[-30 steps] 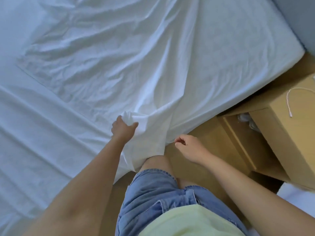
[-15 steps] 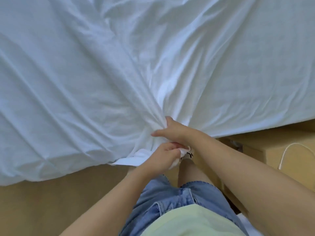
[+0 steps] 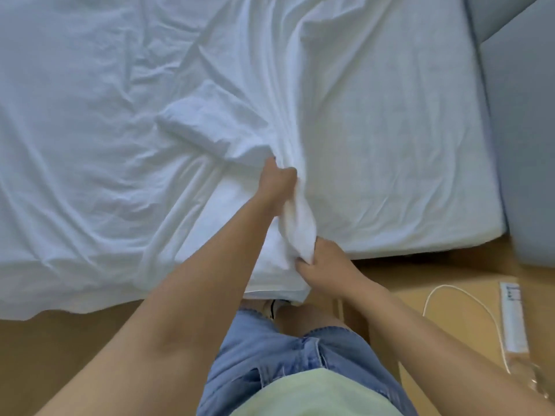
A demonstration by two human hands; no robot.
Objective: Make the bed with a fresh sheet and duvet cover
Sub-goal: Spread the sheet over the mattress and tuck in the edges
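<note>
A crumpled white sheet (image 3: 126, 124) covers most of the mattress (image 3: 435, 145) and hangs over its near edge. My left hand (image 3: 277, 178) is stretched out over the bed and is closed on a gathered bunch of the sheet. My right hand (image 3: 326, 261) is at the mattress's near edge and grips the lower end of the same bunch. The cloth runs taut between the two hands. The right part of the mattress lies smooth and pale blue.
A grey headboard or wall panel (image 3: 522, 145) stands at the right. A wooden bedside unit (image 3: 468, 325) with a white cable (image 3: 468, 298) and a white remote-like strip (image 3: 513, 316) sits at lower right. Wooden floor (image 3: 60, 355) runs along the bed's near side.
My left hand has moved forward onto the bed while still gripping the sheet, and my right hand has dropped to the mattress edge. The view has shifted right, showing the mattress corner again.
</note>
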